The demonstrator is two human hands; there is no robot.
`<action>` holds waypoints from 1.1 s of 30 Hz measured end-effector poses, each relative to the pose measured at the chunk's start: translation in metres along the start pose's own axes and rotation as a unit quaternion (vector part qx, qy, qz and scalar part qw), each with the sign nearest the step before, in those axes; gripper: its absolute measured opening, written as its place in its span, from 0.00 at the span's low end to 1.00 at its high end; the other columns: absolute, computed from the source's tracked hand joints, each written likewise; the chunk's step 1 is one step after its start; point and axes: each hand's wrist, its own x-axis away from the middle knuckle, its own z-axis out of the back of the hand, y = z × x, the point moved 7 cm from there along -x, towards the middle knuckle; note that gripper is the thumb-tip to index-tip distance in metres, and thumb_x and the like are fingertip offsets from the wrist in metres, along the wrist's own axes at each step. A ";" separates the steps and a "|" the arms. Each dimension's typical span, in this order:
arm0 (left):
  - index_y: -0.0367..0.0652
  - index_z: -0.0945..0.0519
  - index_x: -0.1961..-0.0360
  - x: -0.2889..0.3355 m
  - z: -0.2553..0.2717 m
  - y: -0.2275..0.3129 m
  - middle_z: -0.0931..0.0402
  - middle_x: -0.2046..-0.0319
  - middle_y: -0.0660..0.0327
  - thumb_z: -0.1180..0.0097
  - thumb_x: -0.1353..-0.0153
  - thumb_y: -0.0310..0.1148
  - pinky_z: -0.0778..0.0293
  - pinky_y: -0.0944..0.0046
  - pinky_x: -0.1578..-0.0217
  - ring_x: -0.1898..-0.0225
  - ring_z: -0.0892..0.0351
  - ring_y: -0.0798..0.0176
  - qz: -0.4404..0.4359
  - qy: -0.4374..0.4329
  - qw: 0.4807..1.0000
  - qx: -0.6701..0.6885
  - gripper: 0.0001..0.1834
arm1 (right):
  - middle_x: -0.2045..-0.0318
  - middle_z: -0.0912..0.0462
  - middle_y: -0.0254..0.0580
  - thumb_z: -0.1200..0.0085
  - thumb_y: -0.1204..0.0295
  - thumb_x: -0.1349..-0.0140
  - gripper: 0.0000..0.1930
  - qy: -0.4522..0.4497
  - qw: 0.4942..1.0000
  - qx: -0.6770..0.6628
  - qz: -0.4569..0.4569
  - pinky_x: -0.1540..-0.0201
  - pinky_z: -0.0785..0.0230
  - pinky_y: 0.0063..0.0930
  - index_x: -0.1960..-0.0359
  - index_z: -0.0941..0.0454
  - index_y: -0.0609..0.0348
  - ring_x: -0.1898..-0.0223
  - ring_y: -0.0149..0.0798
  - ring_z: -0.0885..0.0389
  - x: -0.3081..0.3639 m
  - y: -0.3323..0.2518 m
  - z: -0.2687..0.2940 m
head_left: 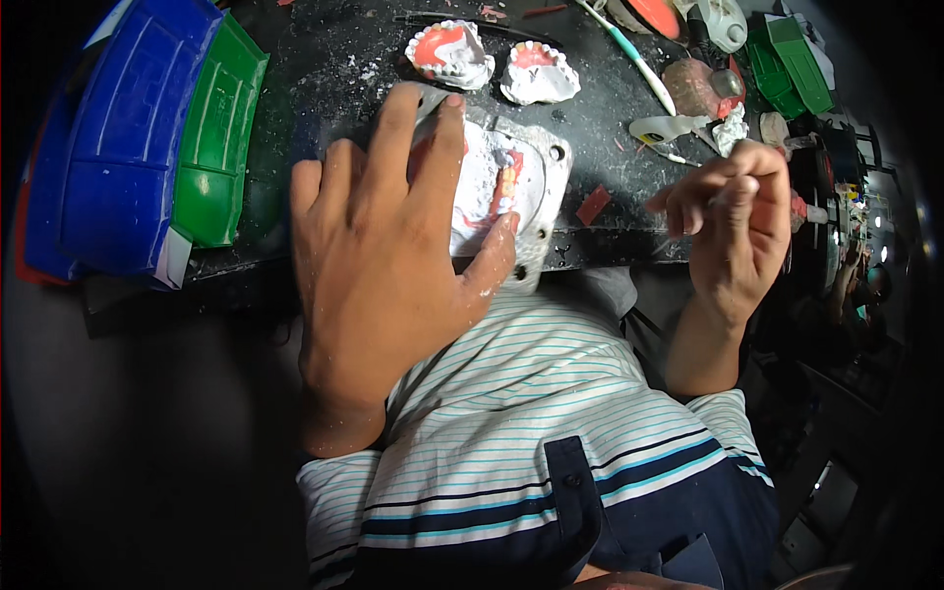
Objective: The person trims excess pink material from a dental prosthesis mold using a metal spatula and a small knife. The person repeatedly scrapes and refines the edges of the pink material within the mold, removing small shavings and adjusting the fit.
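My left hand [383, 216] spans the left part of a metal dental flask [539, 234], fingers over its far side and thumb at the near right. White plaster [476, 177] fills the flask, with red wax and a row of yellowish teeth [508, 184] set in it. The flask's near corner juts past the table edge, and its left part is hidden under my hand. Raised to the right, clear of the flask, my right hand [736, 221] has its fingers curled and its thumb bent in; I cannot make out anything held there.
Two plaster dental casts [452, 56] with pink bases stand beyond the flask. Blue [138, 138] and green bins [218, 138] flank the left. A white-and-teal toothbrush-like tool [629, 57], a red wax scrap [593, 206] and another green bin [787, 67] lie to the right.
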 end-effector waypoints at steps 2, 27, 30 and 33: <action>0.40 0.18 0.33 0.005 0.001 -0.003 0.24 0.35 0.48 0.27 0.47 0.48 0.30 0.49 0.43 0.45 0.20 0.46 0.038 0.032 0.998 0.038 0.41 | 0.69 0.15 0.40 0.39 0.75 0.23 0.06 -0.040 0.988 0.152 -0.007 0.65 0.21 0.25 0.55 0.18 0.67 0.71 0.30 0.16 -0.003 0.001 -0.018; 0.28 0.20 0.46 -0.021 -0.018 0.004 0.19 0.48 0.44 0.30 0.38 0.44 0.29 0.44 0.38 0.43 0.22 0.40 -0.002 0.101 0.992 0.082 0.30 | 0.72 0.14 0.44 0.36 0.65 0.30 0.08 -0.216 0.795 0.560 0.083 0.70 0.25 0.48 0.65 0.13 0.55 0.71 0.55 0.14 -0.038 -0.008 -0.088; 0.29 0.20 0.48 -0.021 -0.017 0.004 0.19 0.50 0.46 0.29 0.38 0.46 0.29 0.44 0.39 0.44 0.22 0.41 -0.002 0.097 0.992 0.081 0.30 | 0.76 0.15 0.46 0.36 0.63 0.29 0.12 -0.218 0.779 0.581 0.086 0.72 0.25 0.48 0.70 0.15 0.55 0.73 0.56 0.14 -0.038 -0.011 -0.092; 0.30 0.20 0.49 -0.022 -0.019 0.004 0.20 0.51 0.46 0.28 0.39 0.47 0.28 0.44 0.40 0.45 0.22 0.41 -0.003 0.097 0.992 0.081 0.30 | 0.79 0.17 0.47 0.37 0.62 0.29 0.15 -0.228 0.762 0.600 0.088 0.73 0.24 0.47 0.73 0.17 0.56 0.75 0.55 0.14 -0.039 -0.012 -0.094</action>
